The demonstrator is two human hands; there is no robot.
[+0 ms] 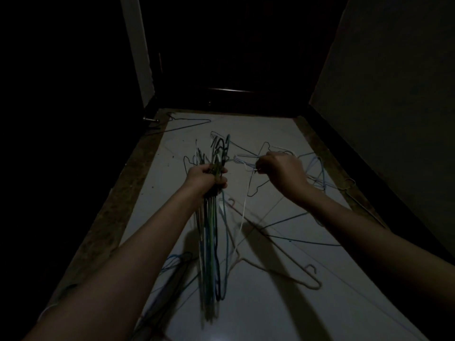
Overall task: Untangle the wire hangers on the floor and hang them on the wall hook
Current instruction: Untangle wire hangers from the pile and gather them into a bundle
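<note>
- Pale tiled floor (283, 303), dim: loose thin wire hangers (290, 238) strewn across, some crossing.
- Gathered bundle of coloured wire hangers (209, 242), clamped in left hand (205, 177), hooks upward.
- Right hand (283, 172), pinching a pale wire hanger (246, 166) from the tangle.
- Risk: snagging on neighbouring wires, dragging the tangle up; bundle slipping from an overfull grip.
- No wall hook visible.
</note>
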